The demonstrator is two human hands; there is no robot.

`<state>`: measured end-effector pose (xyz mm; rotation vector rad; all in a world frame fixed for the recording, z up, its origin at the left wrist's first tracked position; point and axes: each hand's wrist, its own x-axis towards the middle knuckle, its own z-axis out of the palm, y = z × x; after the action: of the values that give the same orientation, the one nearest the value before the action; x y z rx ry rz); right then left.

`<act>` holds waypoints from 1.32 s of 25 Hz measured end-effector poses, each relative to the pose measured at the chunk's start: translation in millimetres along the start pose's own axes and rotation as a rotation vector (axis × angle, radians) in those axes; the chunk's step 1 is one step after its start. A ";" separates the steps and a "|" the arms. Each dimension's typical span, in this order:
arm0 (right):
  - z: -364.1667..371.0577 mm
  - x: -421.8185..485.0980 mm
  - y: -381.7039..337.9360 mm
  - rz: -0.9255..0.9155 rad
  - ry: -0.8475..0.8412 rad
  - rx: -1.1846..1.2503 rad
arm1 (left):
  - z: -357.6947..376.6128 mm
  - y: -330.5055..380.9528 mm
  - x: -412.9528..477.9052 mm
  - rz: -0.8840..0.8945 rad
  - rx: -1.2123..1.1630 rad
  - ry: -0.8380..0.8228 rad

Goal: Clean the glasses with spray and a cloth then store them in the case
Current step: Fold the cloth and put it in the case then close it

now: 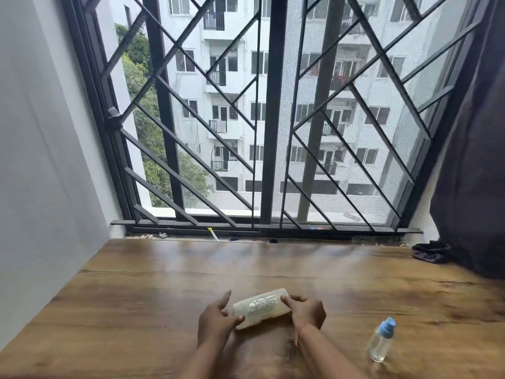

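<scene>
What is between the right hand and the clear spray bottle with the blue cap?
Nothing visible: only bare wooden table lies between the right hand and the clear blue-capped spray bottle. That hand grips the translucent case.

The table's (131, 291) left half is open wood from near edge to far edge, bounded by the wall (41, 160) along the left edge. Mid-table by the near edge, the case (261, 307) blocks the way, the left hand (216, 321) and right hand (307, 311) gripping its ends. A bottle (381, 341) stands upright by the near edge further right, well apart from the case, with a free lane between. A dark cloth (429, 251) fills the far right corner beside the curtain (475, 160); the grille (267, 132) closes the far edge.
</scene>
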<state>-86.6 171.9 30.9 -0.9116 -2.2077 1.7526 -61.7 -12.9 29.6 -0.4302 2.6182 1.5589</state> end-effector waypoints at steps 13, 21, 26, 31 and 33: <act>26.3 -12.5 9.3 -0.169 -0.143 -0.100 | 18.1 -6.6 -18.8 0.272 0.383 0.101; 124.2 14.5 14.2 -0.303 -0.709 -0.259 | 0.1 -28.8 2.3 0.119 0.396 0.369; 168.4 4.8 18.7 -0.263 -0.902 -0.206 | -15.6 -42.5 13.8 0.085 0.450 0.433; 162.1 -14.3 2.8 -0.222 -0.924 -0.137 | -17.5 -51.8 20.6 0.110 0.425 0.434; 147.4 -24.3 -9.7 -0.210 -0.908 -0.139 | -16.5 -55.0 22.5 0.141 0.449 0.408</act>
<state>-143.5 36.3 2.8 0.1956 -2.8011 2.1822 -66.9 -56.6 -13.6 -0.5850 3.2507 0.9305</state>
